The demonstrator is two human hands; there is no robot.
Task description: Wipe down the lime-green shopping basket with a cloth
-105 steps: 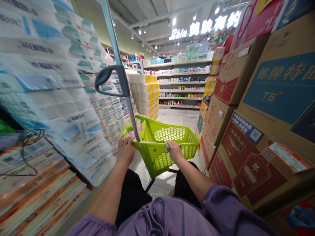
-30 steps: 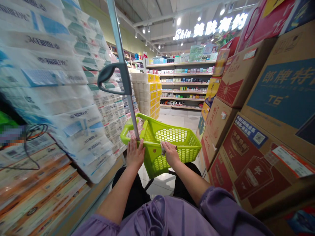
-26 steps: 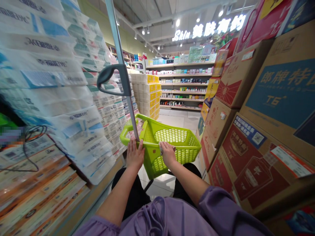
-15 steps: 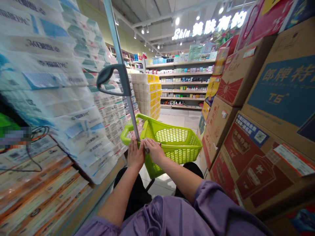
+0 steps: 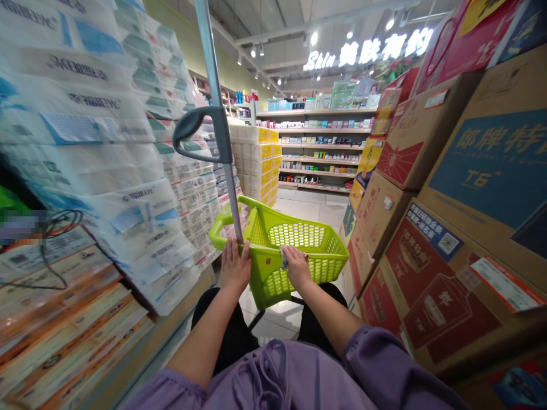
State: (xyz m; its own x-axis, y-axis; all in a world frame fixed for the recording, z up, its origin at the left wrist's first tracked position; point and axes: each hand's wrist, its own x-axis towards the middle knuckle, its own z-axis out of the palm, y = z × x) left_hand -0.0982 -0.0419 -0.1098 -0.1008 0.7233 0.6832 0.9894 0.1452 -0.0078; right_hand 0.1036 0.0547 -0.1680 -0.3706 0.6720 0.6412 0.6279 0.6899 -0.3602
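Note:
A lime-green plastic shopping basket (image 5: pixel 318 259) on wheels stands in the aisle in front of me, with nothing visible inside. Its grey telescopic handle (image 5: pixel 222 131) rises up past my head. My left hand (image 5: pixel 235 267) rests on the basket's near rim at the foot of that handle, fingers lying flat. My right hand (image 5: pixel 296 265) presses a small grey-white cloth (image 5: pixel 284 257) against the near rim, fingers closed on it.
Stacked packs of tissue paper (image 5: pixel 106 159) fill the left side. Cardboard cartons (image 5: pixel 448 188) are piled high on the right. The tiled aisle floor (image 5: pixel 311 208) runs ahead to shelves of bottles (image 5: pixel 320 154) under a lit sign.
My right hand with the cloth slid left along the rim to beside my left hand, then back right. My left hand has stayed at the handle's foot.

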